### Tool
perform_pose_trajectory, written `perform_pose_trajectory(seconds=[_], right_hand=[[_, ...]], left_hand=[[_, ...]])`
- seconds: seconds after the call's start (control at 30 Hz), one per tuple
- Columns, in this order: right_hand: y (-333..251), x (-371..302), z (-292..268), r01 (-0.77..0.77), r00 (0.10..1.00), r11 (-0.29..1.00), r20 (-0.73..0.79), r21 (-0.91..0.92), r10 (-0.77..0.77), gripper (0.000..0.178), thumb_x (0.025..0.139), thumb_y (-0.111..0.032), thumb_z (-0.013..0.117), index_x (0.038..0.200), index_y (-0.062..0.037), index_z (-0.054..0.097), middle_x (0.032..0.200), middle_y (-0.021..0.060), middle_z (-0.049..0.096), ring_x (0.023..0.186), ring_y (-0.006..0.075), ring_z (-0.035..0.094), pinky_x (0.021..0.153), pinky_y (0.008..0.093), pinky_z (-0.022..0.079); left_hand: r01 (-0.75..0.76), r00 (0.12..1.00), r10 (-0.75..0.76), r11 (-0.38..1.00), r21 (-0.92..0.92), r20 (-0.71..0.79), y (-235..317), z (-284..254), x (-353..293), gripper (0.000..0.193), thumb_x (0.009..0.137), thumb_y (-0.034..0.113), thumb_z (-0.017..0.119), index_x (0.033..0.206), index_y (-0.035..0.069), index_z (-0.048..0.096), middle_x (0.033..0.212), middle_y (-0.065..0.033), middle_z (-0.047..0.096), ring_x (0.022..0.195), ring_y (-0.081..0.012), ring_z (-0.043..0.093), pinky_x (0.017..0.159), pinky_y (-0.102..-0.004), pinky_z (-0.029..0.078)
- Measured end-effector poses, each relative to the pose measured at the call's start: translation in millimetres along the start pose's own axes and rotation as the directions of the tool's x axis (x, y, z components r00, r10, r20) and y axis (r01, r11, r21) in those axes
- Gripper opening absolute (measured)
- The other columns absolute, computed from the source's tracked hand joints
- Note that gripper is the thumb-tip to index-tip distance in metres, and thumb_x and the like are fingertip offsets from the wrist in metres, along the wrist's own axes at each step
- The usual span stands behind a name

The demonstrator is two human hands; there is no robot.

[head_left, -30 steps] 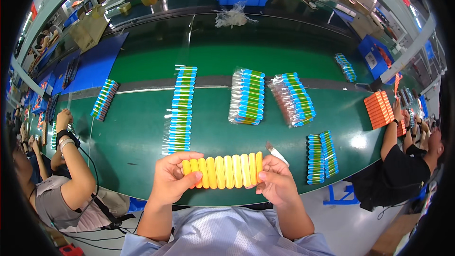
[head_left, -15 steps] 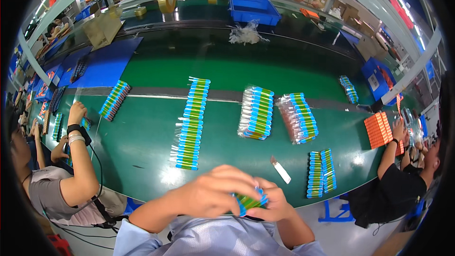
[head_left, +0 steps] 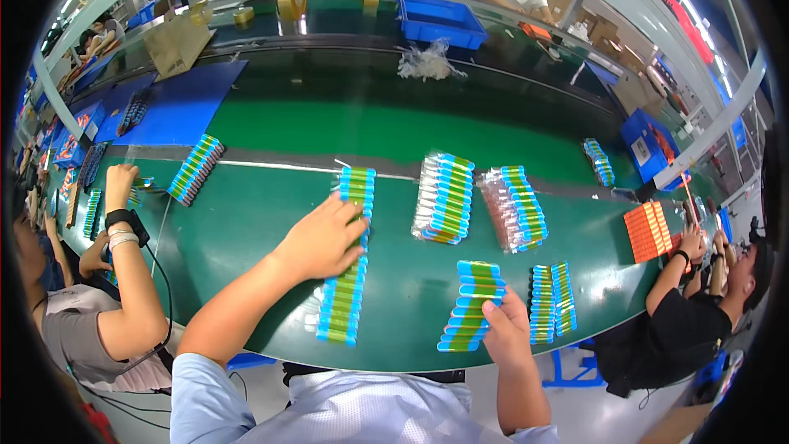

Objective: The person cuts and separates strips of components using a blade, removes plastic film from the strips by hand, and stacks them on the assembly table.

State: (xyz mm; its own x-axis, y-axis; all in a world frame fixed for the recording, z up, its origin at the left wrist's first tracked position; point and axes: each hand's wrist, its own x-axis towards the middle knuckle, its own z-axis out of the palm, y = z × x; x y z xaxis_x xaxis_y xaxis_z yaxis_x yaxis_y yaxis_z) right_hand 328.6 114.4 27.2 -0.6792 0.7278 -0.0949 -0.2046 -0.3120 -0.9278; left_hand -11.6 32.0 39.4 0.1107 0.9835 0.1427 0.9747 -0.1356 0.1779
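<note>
My left hand (head_left: 325,240) lies over the middle of a long row of slim blue-and-green packets (head_left: 343,304), its fingers curled across them. The row runs from near the table's front edge back toward the grey strip; the hand hides its middle part. In my right hand (head_left: 508,327) is a fanned bundle of the same packets (head_left: 472,306), pinched at its right edge with the thumb on top. The bundle is held over the front of the table. Just right of that hand lie two short rows of packets (head_left: 542,304).
Farther back stand two stacks of wrapped packets (head_left: 444,197) (head_left: 519,210). An orange stack (head_left: 648,232) lies by a co-worker (head_left: 674,304) on the right; another co-worker (head_left: 107,312) sits at left. Beyond are a blue crate (head_left: 441,20) and crumpled clear plastic (head_left: 429,60).
My hands have parted: the left reached forward onto the long row, which has shifted right and nearer. The right moved right with the bundle, now fanned out. The white-handled cutter is no longer visible.
</note>
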Motion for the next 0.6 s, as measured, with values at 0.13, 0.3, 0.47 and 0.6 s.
perform_pose_trajectory(seconds=[0.13, 0.3, 0.47, 0.6], right_hand=[[3, 13, 13, -0.014, 1.0, 1.0, -0.018, 0.011, 0.014, 0.038, 0.102, -0.012, 0.054, 0.137, 0.0024, 0.051, 0.118, 0.0169, 0.066, 0.1, 0.0289, 0.071, 0.085, 0.0506, 0.061], [0, 54, 51, 0.002, 0.999, 0.991, 0.045, 0.132, -0.008, 0.042, 0.101, -0.014, 0.054, 0.139, 0.0021, 0.046, 0.111, 0.0143, 0.065, 0.094, 0.0273, 0.071, 0.081, 0.0499, 0.062], [0, 110, 90, 0.15, 0.988, 0.978, 0.023, 0.146, -0.155, 0.043, 0.101, -0.004, 0.048, 0.143, -0.0021, 0.041, 0.126, 0.0133, 0.062, 0.102, 0.022, 0.069, 0.085, 0.0404, 0.061], [13, 170, 124, 0.201, 0.975, 0.964, 0.063, 0.172, -0.215, 0.039, 0.102, -0.004, 0.046, 0.141, -0.0045, 0.043, 0.122, 0.0116, 0.064, 0.1, 0.0185, 0.068, 0.082, 0.0366, 0.06]], left_hand=[[-0.13, 0.985, 0.156, 0.952, -0.278, 0.073, 16, 10, -19, 0.036, 0.087, 0.022, 0.074, 0.118, 0.005, 0.068, 0.118, -0.012, 0.066, 0.11, -0.0298, 0.061, 0.097, -0.0432, 0.05], [-0.164, 0.984, 0.137, 0.949, -0.271, -0.115, 10, 21, -19, 0.04, 0.083, 0.017, 0.078, 0.12, 0.005, 0.068, 0.121, -0.0105, 0.066, 0.115, -0.0308, 0.061, 0.101, -0.044, 0.049], [-0.098, 0.983, 0.067, 0.978, -0.185, -0.17, 19, 25, -29, 0.046, 0.083, 0.021, 0.077, 0.123, 0.002, 0.065, 0.142, -0.0186, 0.054, 0.13, -0.0362, 0.053, 0.11, -0.0469, 0.043], [-0.076, 0.991, 0.049, 0.972, -0.221, -0.126, 14, 28, -37, 0.044, 0.085, 0.027, 0.075, 0.121, 0.004, 0.064, 0.145, -0.022, 0.05, 0.132, -0.0397, 0.049, 0.115, -0.0519, 0.038]])
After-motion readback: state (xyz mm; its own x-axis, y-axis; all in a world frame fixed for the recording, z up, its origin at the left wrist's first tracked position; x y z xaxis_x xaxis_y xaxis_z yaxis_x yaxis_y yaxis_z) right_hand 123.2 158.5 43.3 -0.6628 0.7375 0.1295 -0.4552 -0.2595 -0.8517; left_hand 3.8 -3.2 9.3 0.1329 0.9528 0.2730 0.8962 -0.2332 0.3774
